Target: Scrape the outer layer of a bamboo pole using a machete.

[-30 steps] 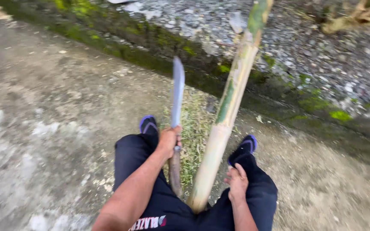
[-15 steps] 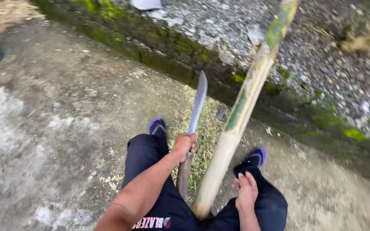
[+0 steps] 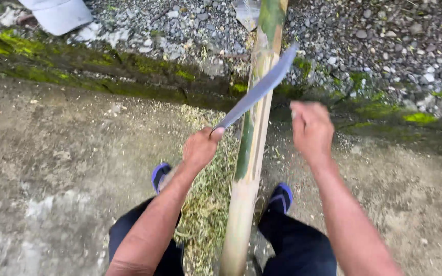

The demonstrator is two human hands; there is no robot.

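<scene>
I see a bamboo pole (image 3: 251,148) running lengthwise away from me between my knees, over the concrete floor (image 3: 67,168) toward its mossy edge. My left hand (image 3: 199,148), nearer the pole, grips a machete (image 3: 259,89) slanting across it. My right hand (image 3: 310,130) hovers loosely curled just right of it, empty.

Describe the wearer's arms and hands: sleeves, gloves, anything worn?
Both forearms are bare, no sleeves in view. The left hand and right hand wear no gloves; no watch, ring or band shows. Lower down, dark trousers and blue slip-on shoes.
</scene>
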